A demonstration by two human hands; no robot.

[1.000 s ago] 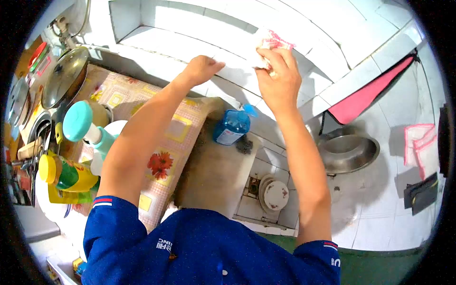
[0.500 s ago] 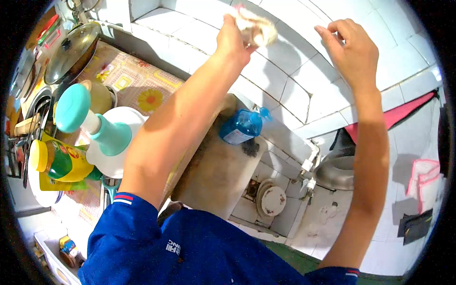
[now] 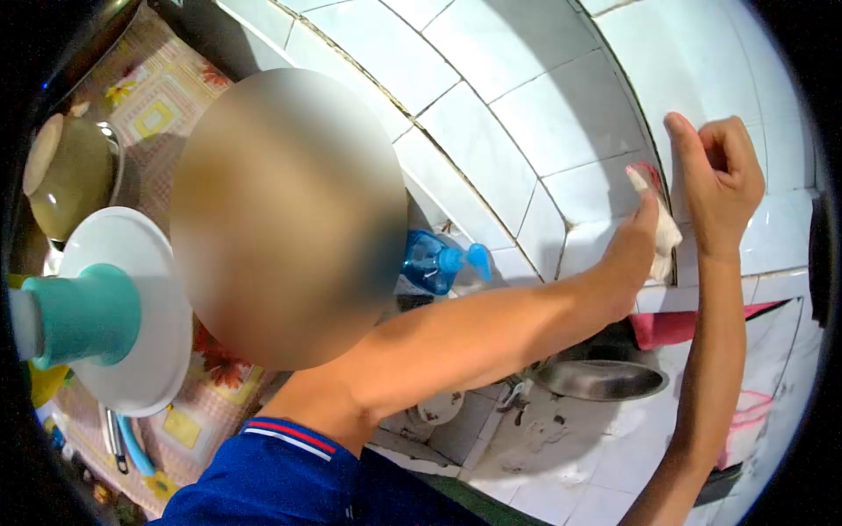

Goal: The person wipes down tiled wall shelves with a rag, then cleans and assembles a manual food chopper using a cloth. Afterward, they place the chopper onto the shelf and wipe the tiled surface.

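Observation:
A cream cloth with a pinkish-red edge (image 3: 667,244) is gripped in my left hand (image 3: 633,259), pressed against the white tiled wall (image 3: 570,105) where a dark joint line runs. Part of the cloth is hidden behind the fingers. My right hand (image 3: 726,180) is raised close by on the right, in front of the tiles. Its fingers curl loosely into the palm, the thumb points up, and nothing shows in it. My left forearm stretches across the view, above a blue pump bottle (image 3: 430,263).
A metal basin (image 3: 605,380) lies below my left hand, near pink cloth (image 3: 662,330). On the left, a patterned tablecloth (image 3: 162,74) bears a bowl (image 3: 70,171) and a white disc with a teal stem (image 3: 153,351). A blurred oval hides the area beside the bottle.
My left hand has carried the cloth rightward and down along the wall, near my right hand. My right hand appears lower and further right. The view has shifted and tilted.

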